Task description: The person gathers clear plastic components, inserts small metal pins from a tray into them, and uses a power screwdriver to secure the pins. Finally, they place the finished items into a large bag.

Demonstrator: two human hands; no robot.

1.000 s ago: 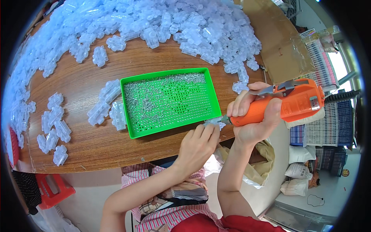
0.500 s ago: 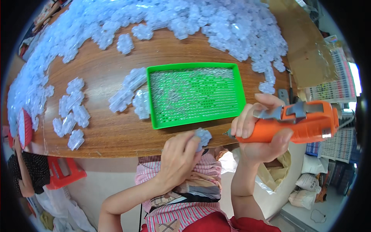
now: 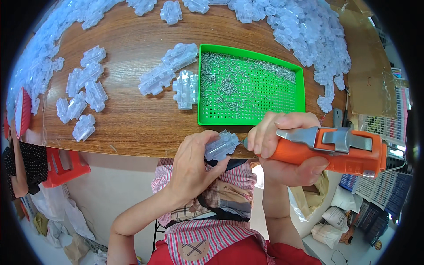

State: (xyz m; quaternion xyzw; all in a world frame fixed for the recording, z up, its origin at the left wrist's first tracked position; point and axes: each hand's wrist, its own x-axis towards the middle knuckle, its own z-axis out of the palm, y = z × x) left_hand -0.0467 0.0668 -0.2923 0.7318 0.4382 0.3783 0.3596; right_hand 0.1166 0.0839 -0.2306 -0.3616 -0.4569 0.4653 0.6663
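Note:
My left hand (image 3: pixel 193 164) grips a clear plastic part (image 3: pixel 222 145) by its side, just over the table's near edge. In my right hand (image 3: pixel 287 150) lies an orange electric screwdriver (image 3: pixel 349 152) with a metal lever along its top. Its tip points left and meets the right end of the clear part, or nearly so; I cannot tell if they touch. Beyond both hands sits a green perforated tray (image 3: pixel 301 95) with many small silver screws (image 3: pixel 229 84) scattered in it. More clear parts (image 3: pixel 185 89) rest against and beside the tray's left side.
A big heap of clear parts (image 3: pixel 309 39) curves round the far side of the wooden table (image 3: pixel 132 128). A small group (image 3: pixel 93 95) lies at the left, by a red basket (image 3: pixel 23 112). Cardboard (image 3: pixel 364 57) stands at the right. Another person's arm (image 3: pixel 17 165) shows far left.
My left hand has turned and opened out around the clear part, which shows more fully. The screwdriver's tip has come left to the part. The view has shifted.

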